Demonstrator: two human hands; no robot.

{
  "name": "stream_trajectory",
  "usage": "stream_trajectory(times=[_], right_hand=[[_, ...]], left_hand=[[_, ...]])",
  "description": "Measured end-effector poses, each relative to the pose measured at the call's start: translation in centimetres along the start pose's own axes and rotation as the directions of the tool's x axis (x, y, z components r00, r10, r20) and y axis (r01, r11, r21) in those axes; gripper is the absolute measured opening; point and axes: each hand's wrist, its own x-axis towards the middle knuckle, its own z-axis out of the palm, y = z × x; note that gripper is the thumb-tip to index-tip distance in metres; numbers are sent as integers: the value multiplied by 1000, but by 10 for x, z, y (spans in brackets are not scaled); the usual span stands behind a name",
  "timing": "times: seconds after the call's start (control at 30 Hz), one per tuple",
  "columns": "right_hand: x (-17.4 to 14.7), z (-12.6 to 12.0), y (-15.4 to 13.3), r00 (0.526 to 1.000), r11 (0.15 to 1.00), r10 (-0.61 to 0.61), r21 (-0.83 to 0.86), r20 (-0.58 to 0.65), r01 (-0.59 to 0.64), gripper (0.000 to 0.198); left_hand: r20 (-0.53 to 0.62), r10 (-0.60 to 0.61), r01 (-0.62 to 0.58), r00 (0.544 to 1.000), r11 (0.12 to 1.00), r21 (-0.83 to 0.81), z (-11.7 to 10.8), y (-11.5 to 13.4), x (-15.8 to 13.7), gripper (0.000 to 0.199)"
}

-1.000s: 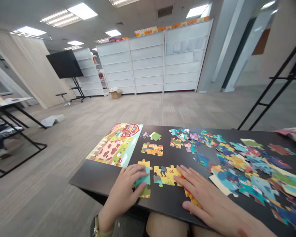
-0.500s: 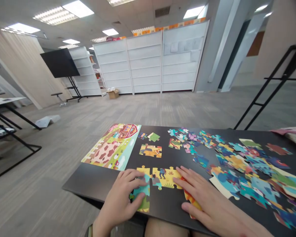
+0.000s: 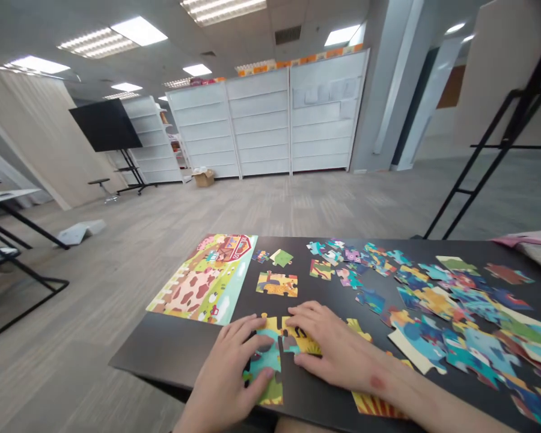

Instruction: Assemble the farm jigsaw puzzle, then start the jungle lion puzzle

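My left hand (image 3: 234, 370) holds a strip of joined puzzle pieces (image 3: 270, 358), yellow, teal and green, at the table's near edge, with thumb and fingers bent over it. Pressed on a yellow puzzle piece (image 3: 304, 344) just right of that strip is my right hand (image 3: 324, 340), fingers and thumb on either side of it. A narrow dark gap shows between the two. Under my right forearm lies an orange-striped puzzle section (image 3: 374, 406), partly hidden, with a yellow piece (image 3: 356, 326) sticking out above the wrist.
A farm picture sheet (image 3: 202, 279) lies on the black table (image 3: 162, 343) at the left. Beyond my hands are a joined yellow pair (image 3: 277, 284) and a green piece (image 3: 281, 258). Many loose pieces (image 3: 469, 307) cover the right side. A black metal stand (image 3: 482, 156) rises behind.
My right hand has slid left from the orange-striped section onto the yellow piece, and more of that section shows. My left hand stays on its strip. The view has tilted up slightly.
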Motion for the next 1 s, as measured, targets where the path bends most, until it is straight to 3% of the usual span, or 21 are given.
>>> stream_trajectory(times=[0.1,0.2,0.37,0.73,1.0], right_hand=[[5,2,4,997,998,-42,44,-66,45,36],[5,4,8,991,995,-78,48,-113,84,36],[2,2,4,994,996,-85,-16,-69,84,22],[-4,-6,-5,994,986,-113,-121,13,114,34],[-1,-18,-21,984,972,-107,-192,144,134,43]], left_hand=[[25,7,-7,1000,1000,0,-3,1,1,31],[27,10,-10,1000,1000,3,-5,4,3,32],[21,35,-35,999,999,10,-5,5,4,36],[66,20,-21,998,1000,18,-5,5,4,38],[64,46,-45,997,999,-17,-11,9,3,41]])
